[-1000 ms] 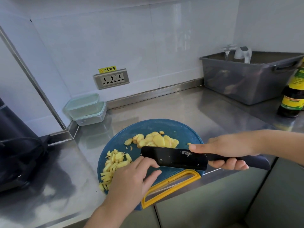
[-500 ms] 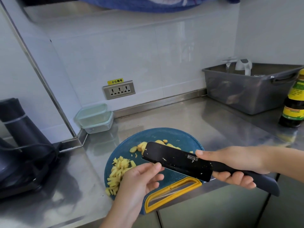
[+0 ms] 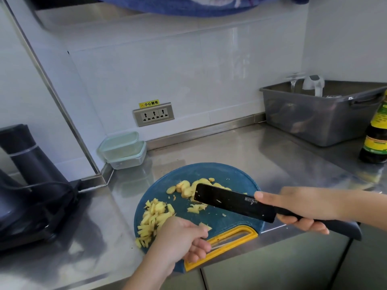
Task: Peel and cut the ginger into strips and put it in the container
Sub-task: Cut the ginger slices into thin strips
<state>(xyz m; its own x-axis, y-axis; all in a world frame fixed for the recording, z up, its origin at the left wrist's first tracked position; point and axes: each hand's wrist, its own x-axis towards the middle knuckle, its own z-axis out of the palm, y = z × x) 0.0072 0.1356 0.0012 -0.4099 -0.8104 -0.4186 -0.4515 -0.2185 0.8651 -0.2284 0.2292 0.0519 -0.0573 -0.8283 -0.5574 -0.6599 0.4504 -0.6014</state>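
Two lidded containers (image 3: 122, 149) stand stacked in the back corner of the steel surface (image 3: 240, 151), well apart from the blue cutting board (image 3: 201, 176). A dark appliance (image 3: 27, 185) with a cable fills the left. A grey tub (image 3: 320, 116) and a dark bottle (image 3: 377, 130) stand at the right. A triple socket (image 3: 154, 114) sits in the white tiled wall, and blue cloth (image 3: 188, 5) hangs at the top edge.

On the board, ginger strips (image 3: 152, 216) lie heaped at the left and ginger slices (image 3: 186, 188) at the back, partly hidden by the black knife (image 3: 234, 205). The right hand (image 3: 299, 208) grips the knife handle, forefinger along the blade, and holds the blade tilted above the board. The left hand (image 3: 180, 237) is low over the board's near edge, by the yellow handle (image 3: 222, 248). Its fingers are curled and touch a small ginger piece (image 3: 205, 226). Whether they pinch it cannot be told.

Half a second earlier the left hand's fingers lay against the blade's flat. Now they are clear of it, and a small clump of ginger (image 3: 195, 208) lies below the blade tip.
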